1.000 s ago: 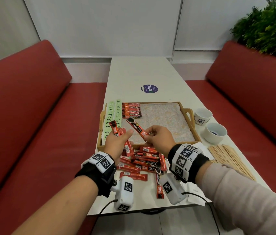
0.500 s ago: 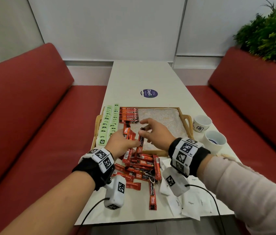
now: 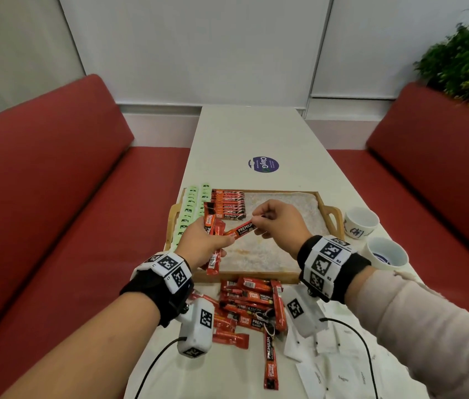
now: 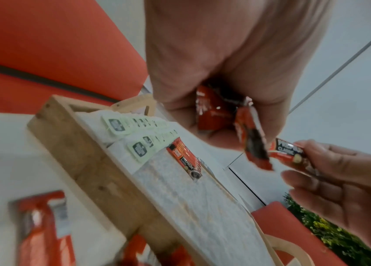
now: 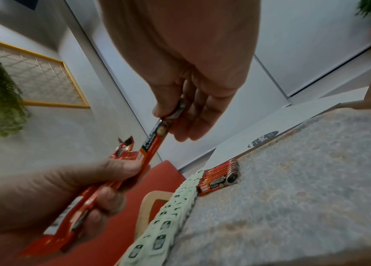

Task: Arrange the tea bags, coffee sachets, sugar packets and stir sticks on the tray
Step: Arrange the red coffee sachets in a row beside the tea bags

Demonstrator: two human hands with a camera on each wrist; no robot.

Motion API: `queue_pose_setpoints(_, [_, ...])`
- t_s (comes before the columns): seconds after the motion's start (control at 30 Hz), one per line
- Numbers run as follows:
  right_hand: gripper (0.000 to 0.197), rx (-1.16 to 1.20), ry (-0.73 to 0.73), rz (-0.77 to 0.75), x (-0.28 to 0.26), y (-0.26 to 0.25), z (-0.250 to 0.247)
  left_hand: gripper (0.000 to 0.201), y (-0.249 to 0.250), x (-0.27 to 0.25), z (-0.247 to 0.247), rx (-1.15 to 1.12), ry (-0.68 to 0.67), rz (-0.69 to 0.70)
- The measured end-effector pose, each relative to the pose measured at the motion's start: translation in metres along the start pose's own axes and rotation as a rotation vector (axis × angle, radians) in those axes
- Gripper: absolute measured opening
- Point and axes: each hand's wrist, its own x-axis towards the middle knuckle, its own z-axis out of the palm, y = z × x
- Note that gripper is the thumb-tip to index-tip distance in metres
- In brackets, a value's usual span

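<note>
While the left hand (image 3: 203,244) grips spare sachets (image 3: 213,240) as stock | right hand (image 3: 277,223) pinches one sachet (image 3: 241,229), mid-frame over the tray (image 3: 331,217) | likely bound for the row (image 3: 229,204) upper left.

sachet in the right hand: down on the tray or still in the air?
In the air. The right hand pinches one end of the red coffee sachet above the wooden tray; the left hand grips its other end.

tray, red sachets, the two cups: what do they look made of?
Tray: light wood, matt, grain and knots showing on the rim; a speckled, cloth-like liner inside.
Red sachets: glossy printed film or foil laminate, likely; highlights and creases show.
Cups: white glazed ceramic by the smooth sheen, though hard plastic can't be ruled out.
</note>
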Motion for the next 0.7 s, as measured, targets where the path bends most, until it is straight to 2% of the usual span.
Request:
queue_pose_setpoints(0.1, [0.012,-0.198,-0.047,0.010,0.019,0.004,-0.007,0.034,0.006,0.018,-0.007,0.042,-0.004,0.052])
queue_pose_setpoints(0.23, [0.007,-0.404,-0.074,0.038,0.045,0.010,-0.004,0.032,0.005,0.043,-0.019,0.063,0.013,0.057])
queue_pose_setpoints(0.33, [0.011,-0.447,-0.043,0.084,0.067,0.018,0.005,0.036,0.000,0.061,-0.030,0.028,0.074,0.006])
queue_pose_setpoints(0.47, [0.012,-0.529,-0.038,0.139,0.094,0.029,0.015,0.026,-0.007,0.087,-0.041,-0.004,0.143,-0.005])
queue_pose_setpoints(0.7, [0.008,-0.632,-0.072,0.226,0.126,0.045,0.033,0.027,-0.010,0.116,-0.047,-0.037,0.143,-0.006])
